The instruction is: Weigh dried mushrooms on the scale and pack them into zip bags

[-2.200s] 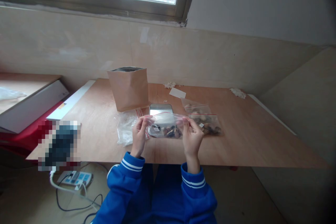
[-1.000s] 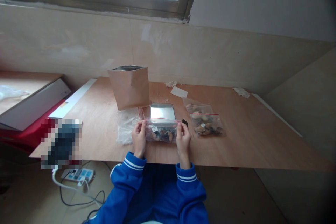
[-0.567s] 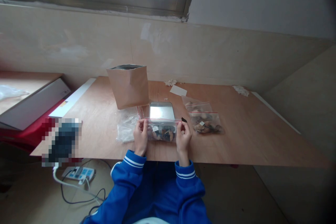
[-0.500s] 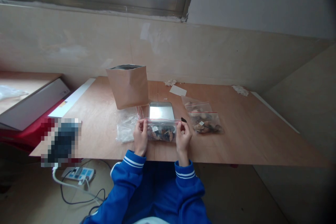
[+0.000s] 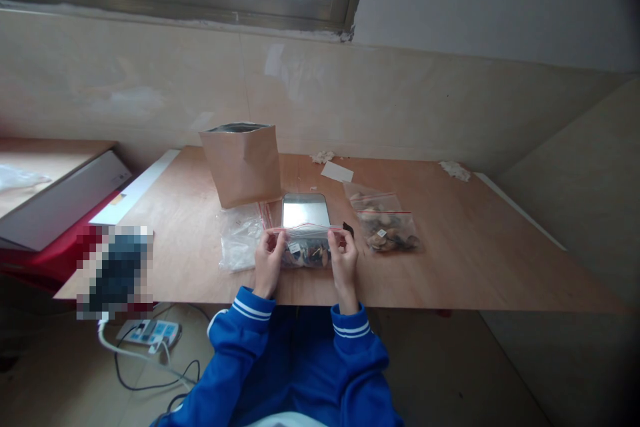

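A clear zip bag (image 5: 310, 255) with dark and brown dried pieces and a small white label is between my hands. My left hand (image 5: 269, 257) pinches the left end of its top strip. At the other end, my right hand (image 5: 344, 259) grips the same strip between thumb and fingers. The bag's upper edge bows open slightly in the middle. Just behind it lies a flat scale with a shiny metal top (image 5: 305, 211), its front part hidden by the bag. Left of my left hand are flat clear zip bags (image 5: 240, 240) with red strips.
A brown paper pouch (image 5: 243, 167) stands open at the back left. Filled zip bags (image 5: 387, 230) lie to the right, a white card (image 5: 337, 171) behind. A dark piece (image 5: 349, 229) is by my right hand. A blurred-out device (image 5: 117, 270) rests at the left edge, near a power strip (image 5: 150, 333).
My hands have come slightly closer together along the bag's top strip. The bag's upper edge, straighter before, now bows. The view has shifted slightly.
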The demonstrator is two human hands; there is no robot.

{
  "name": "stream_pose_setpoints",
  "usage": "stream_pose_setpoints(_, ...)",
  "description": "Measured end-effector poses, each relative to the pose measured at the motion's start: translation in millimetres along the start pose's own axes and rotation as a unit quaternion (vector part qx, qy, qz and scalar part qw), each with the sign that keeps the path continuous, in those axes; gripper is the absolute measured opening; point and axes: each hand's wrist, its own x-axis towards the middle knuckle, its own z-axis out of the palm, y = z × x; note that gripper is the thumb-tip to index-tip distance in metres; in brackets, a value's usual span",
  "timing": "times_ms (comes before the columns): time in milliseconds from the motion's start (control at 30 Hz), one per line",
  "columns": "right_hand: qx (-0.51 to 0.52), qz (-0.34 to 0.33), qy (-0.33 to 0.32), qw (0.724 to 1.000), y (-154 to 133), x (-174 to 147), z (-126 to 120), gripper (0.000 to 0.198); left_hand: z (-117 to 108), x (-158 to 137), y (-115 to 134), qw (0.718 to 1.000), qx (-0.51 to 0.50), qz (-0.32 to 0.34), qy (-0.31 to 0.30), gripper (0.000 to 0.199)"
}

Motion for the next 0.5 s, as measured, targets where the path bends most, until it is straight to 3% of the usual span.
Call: stream_pose_setpoints(500,0.028,-0.028,0.039,0.998,-0.9,0.5,-3.3,0.027,-1.1,4.0,-3.2,0.999,-0.017,-0.014,0.032,0.032)
